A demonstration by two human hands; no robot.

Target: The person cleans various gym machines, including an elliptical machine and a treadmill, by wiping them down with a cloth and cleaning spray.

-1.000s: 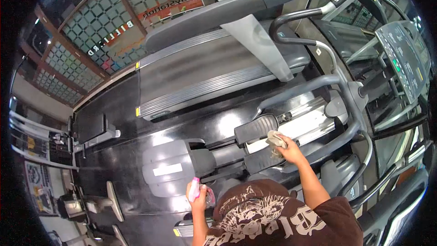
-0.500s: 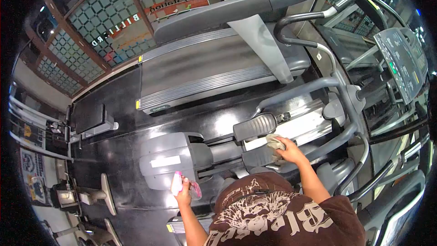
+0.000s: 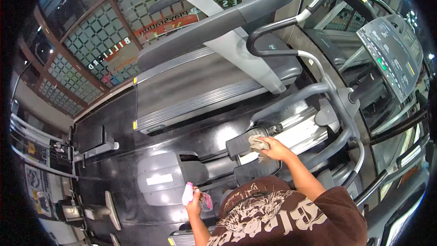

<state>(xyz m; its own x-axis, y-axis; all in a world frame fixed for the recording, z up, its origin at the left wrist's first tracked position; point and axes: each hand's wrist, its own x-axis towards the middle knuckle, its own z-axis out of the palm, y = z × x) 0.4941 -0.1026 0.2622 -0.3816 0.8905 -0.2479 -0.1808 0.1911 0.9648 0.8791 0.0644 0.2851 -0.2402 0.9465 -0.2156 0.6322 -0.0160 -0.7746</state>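
Bunched in my right hand (image 3: 272,148) is a beige cloth (image 3: 258,143), which lies against the right part of the far foot pedal (image 3: 241,144) of an elliptical machine. The near foot pedal (image 3: 256,171) sits just below that hand. My left hand (image 3: 195,203) is wrapped round a spray bottle (image 3: 187,193) with a pink top and pink contents, near the machine's grey rear housing (image 3: 157,177).
A treadmill (image 3: 195,84) stands beyond the elliptical. The elliptical's handlebars (image 3: 334,105) and console (image 3: 391,54) rise on the right. A padded bench (image 3: 93,139) is at the left, with windows (image 3: 98,41) behind it.
My right hand has moved with the cloth from the near pedal to the far pedal. My left hand and the bottle are slightly lower and further right. The camera view has shifted.
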